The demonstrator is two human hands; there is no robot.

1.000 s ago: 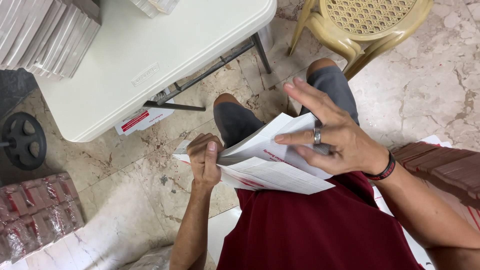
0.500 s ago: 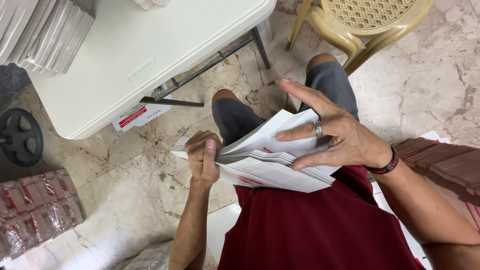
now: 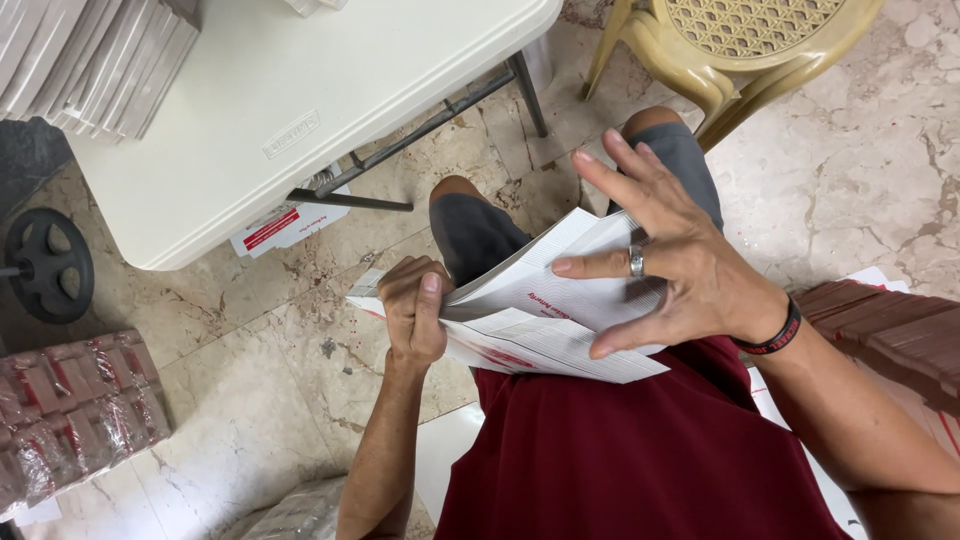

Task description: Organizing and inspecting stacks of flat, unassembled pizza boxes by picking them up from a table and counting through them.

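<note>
A flat white cardboard sheet with red print (image 3: 545, 320) is held over my lap, partly folded. My left hand (image 3: 415, 310) is closed on its left edge, thumb on top. My right hand (image 3: 665, 265), with a ring and a dark wristband, rests spread on the raised upper flap, fingers apart and pressing on it. I sit in a dark red shirt and grey shorts.
A white folding table (image 3: 290, 110) stands ahead, with stacked flat cardboard (image 3: 90, 60) on its left part. A tan plastic chair (image 3: 740, 45) is at upper right. Wrapped red packs (image 3: 70, 420) and a black weight plate (image 3: 45, 265) lie on the marble floor at left. More flat sheets (image 3: 890, 330) lie at right.
My right hand has slid up and left along the upper flap, fingers spreading wider. My left hand keeps its grip on the left edge.
</note>
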